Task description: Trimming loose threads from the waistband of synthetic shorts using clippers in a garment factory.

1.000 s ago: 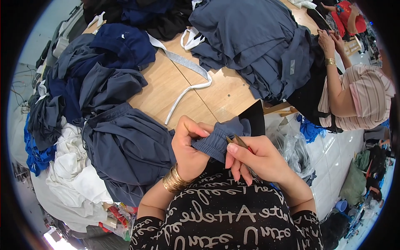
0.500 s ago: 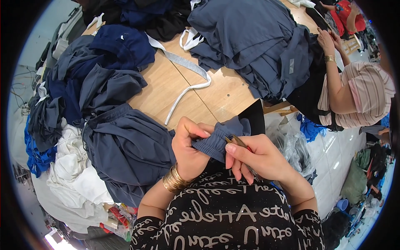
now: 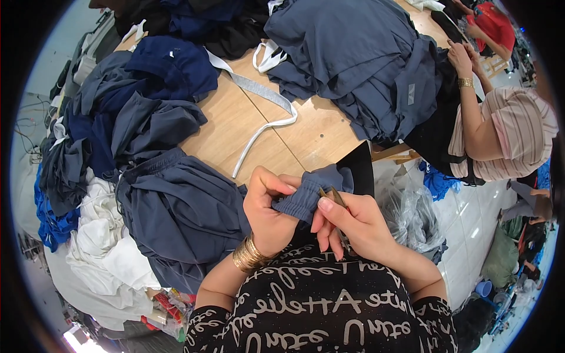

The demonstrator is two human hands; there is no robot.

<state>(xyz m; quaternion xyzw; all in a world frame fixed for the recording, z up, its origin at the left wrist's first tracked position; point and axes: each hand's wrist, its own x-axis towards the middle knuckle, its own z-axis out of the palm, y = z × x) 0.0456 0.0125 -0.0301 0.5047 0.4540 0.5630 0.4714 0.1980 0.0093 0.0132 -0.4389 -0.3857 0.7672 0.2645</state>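
My left hand (image 3: 266, 206) pinches the gathered elastic edge of a grey-blue garment (image 3: 298, 200) between thumb and fingers, above my lap. My right hand (image 3: 360, 226) is closed around a small pair of thread snips (image 3: 336, 197). Their pointed metal blades stick out past my thumb and lie at the gathered edge, slightly apart. I cannot make out a thread between the blades. Most of the snips' handle is hidden in my palm.
Dark trousers-like garments (image 3: 182, 215) lie left of my hands, beside white cloth (image 3: 106, 235). A large grey-blue garment pile (image 3: 353, 53) covers the wooden table's (image 3: 223, 138) far side. A white-grey strip (image 3: 259, 88) crosses the table. A co-worker (image 3: 500, 132) handles cloth at right.
My right hand has shifted slightly, its fingers now closer to the garment's underside. The snips' tips have moved up a little. My left hand keeps its hold. A distant person in red has moved.
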